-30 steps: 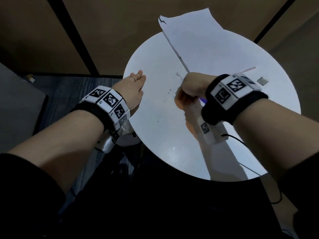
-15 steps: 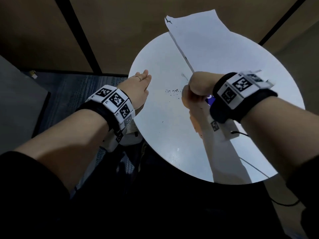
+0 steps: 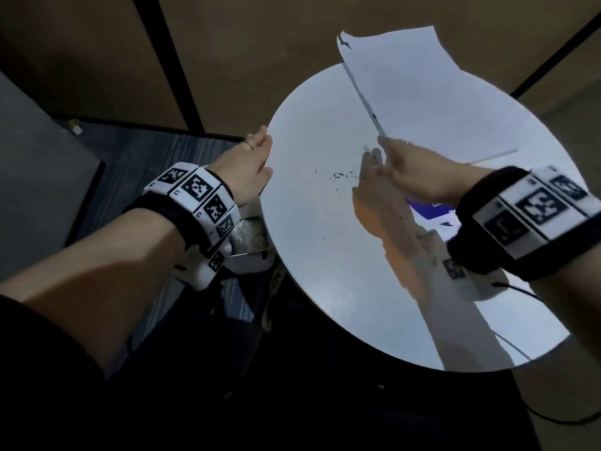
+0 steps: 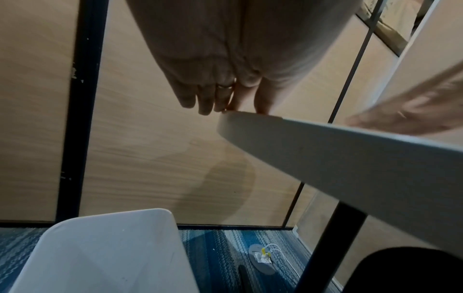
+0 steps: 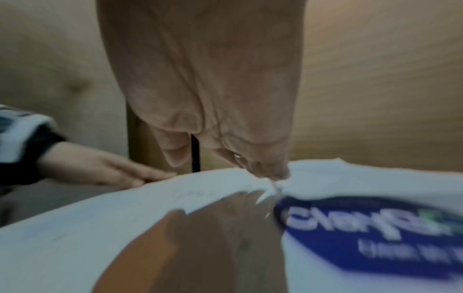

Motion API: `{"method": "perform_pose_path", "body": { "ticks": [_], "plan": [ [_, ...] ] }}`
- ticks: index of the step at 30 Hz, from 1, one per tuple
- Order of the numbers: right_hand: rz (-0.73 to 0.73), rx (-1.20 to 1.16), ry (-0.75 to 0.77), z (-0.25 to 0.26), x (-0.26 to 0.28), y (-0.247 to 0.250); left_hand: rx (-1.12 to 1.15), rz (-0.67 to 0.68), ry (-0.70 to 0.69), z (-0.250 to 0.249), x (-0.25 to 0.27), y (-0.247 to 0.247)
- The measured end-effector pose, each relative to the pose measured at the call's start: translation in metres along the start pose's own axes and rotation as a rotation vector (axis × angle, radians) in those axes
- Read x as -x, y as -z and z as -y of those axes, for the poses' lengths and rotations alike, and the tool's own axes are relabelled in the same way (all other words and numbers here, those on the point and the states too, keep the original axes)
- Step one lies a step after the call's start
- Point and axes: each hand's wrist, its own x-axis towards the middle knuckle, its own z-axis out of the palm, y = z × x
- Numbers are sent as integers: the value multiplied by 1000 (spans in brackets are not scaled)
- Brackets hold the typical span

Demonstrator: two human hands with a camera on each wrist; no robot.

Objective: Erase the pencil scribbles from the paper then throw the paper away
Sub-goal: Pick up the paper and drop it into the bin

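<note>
The white paper (image 3: 422,102) lies on the far right of the round white table (image 3: 309,271) and overhangs its far edge. A dark mark shows at the paper's far left corner. My right hand (image 3: 390,157) reaches to the paper's near left corner, fingers stretched out, tips on the paper (image 5: 363,178); the thumb stands apart. Under my right wrist lies the blue-labelled eraser (image 3: 426,209), seen close in the right wrist view (image 5: 363,224). My left hand (image 3: 257,157) rests flat with straight fingers against the table's left rim (image 4: 325,142).
Dark eraser crumbs (image 3: 338,177) are scattered mid-table, left of my right hand. A white bin (image 4: 107,253) stands on the blue carpet below the table's left side, under my left wrist. Wood-panelled walls stand close behind the table. A black table leg (image 4: 325,247) runs down.
My right hand has gone from a fist beside the crumbs to stretched fingers at the paper's corner. The left hand stays at the table rim.
</note>
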Motion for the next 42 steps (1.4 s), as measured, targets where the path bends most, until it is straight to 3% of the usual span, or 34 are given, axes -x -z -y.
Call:
{"method": "perform_pose_path", "body": {
  "ticks": [3,8,13,16,20,22,26,29,35,38,42],
  "plan": [
    [188,47,-72,-5,15,-43,17,9,5,1,1,-3],
    [-40,-10,-166,10,3,-80,21,22,6,4,3,1],
    [-92,-12,-159,41,-16,-84,29,3,1,3,1,-3],
    [-54,-47,-69,66,-27,-82,33,-9,-5,4,1,-4],
    [33,-331,77,81,-27,-59,27,0,-16,6,2,-1],
    [0,-365,20,68,-23,-46,35,11,-4,7,2,0],
    [74,-106,-165,19,-14,-52,33,17,-1,6,2,1],
    [24,-101,-236,21,-8,-66,29,17,-2,6,2,0],
    [31,-86,-86,83,-25,-73,26,-16,-21,7,1,0],
    [73,-237,51,91,-29,-64,4,-19,-46,10,1,-1],
    [-6,-205,-43,56,-31,-45,34,-24,-62,21,-1,0]
  ]
}}
